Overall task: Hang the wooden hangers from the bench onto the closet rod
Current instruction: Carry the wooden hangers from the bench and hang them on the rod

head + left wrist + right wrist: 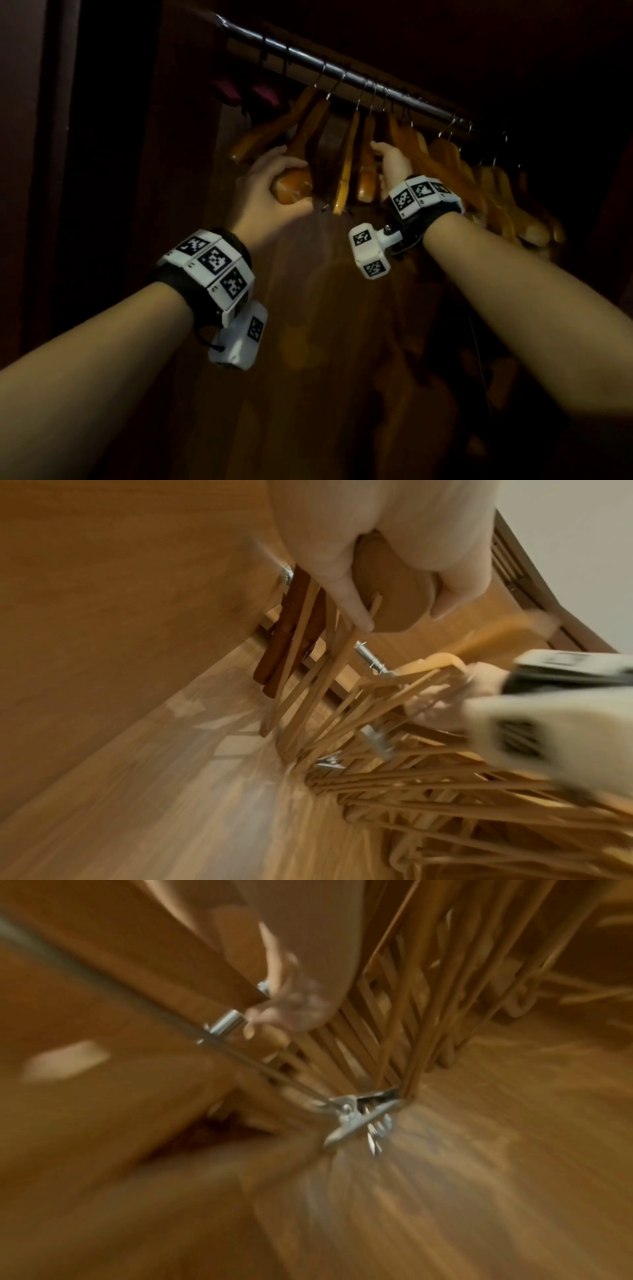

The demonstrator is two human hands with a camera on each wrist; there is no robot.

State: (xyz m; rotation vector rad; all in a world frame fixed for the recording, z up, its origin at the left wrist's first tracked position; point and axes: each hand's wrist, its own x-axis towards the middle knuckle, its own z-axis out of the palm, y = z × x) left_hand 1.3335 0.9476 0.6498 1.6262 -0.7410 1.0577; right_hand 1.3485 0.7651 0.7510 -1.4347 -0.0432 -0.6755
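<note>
Our left hand (270,185) grips a wooden hanger's (294,186) shoulder end; our right hand (390,161), grip unclear, reaches between hung hangers. We should seat its hook squarely over the closet rod (342,77).

I'm seeing two magenta padded pieces (239,90) hanging up at ten o'clock on the head view, dim and blurred. A dark door frame (61,171) is running down the nine o'clock edge. The wood-grain back panel (308,325) is filling the centre down toward six o'clock. On the left wrist view, a white wall (582,534) is showing at two o'clock, with a slatted brown panel (507,561) lying just beside it. The right wrist feed is smearing; I'm only getting wood-grain boards (479,1177) at four o'clock.
</note>
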